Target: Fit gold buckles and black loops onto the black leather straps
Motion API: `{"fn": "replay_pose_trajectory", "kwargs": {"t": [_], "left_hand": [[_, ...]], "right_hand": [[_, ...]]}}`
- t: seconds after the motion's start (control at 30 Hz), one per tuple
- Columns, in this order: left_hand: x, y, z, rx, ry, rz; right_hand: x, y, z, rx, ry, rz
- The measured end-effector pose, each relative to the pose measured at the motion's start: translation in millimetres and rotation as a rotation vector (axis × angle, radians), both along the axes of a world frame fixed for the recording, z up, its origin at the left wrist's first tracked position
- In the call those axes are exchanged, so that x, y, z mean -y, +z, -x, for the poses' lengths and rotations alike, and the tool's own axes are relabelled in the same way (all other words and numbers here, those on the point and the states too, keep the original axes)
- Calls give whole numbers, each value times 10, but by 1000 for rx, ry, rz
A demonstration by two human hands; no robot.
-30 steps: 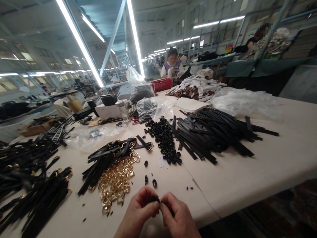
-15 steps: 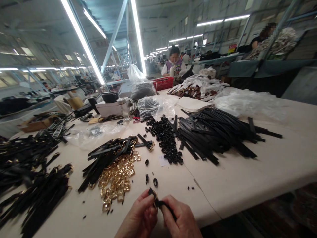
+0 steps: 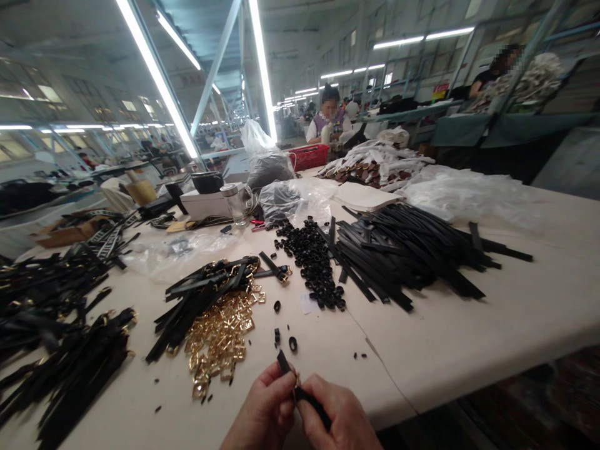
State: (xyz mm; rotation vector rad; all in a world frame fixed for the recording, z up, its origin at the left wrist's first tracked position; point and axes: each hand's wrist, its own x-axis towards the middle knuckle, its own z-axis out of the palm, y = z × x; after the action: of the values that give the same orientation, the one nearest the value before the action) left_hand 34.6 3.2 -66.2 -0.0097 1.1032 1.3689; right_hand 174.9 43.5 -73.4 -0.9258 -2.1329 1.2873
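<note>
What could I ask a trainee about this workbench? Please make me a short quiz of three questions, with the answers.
1. What do the left hand and right hand hold between them?
a) a glass jar
b) a black strap
c) a white plastic bag

2. True or false: the heap of gold buckles lies to the left of the pile of small black loops in the picture.

3. Fill in the colour: the basket near the far side of the table is ____.

Key: 1. b; 2. true; 3. red.
</note>
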Motion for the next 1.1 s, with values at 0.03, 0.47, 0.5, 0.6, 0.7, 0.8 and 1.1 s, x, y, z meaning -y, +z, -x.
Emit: {"fn": "replay_pose_trajectory", "kwargs": {"t": [0.03,0.47,0.5,0.6,0.7,0.8,1.1], "left_hand": [[4,13,2,21,-14,7],[-46,40,41,-236,-183,-96],[-34,24,48,-201,-194,-86],[2,-39,75,-55,-225,-88],[26,-96,107,60,-252,-128],[43,-113,133,150,-284,-134],[-26,23,96,-11,-370,-144]], "right_hand": [[-4,32,-5,8,18,-9],[-4,-171,-4,-30,-25,-368],[-4,-184,0,-34,-34,-435],[-7,-152,2,-60,-6,-515],[-20,-53,-8,-75,37,-565],[-33,19,-14,-93,24,-685],[-13,-78,-27,-84,10,-776]]}}
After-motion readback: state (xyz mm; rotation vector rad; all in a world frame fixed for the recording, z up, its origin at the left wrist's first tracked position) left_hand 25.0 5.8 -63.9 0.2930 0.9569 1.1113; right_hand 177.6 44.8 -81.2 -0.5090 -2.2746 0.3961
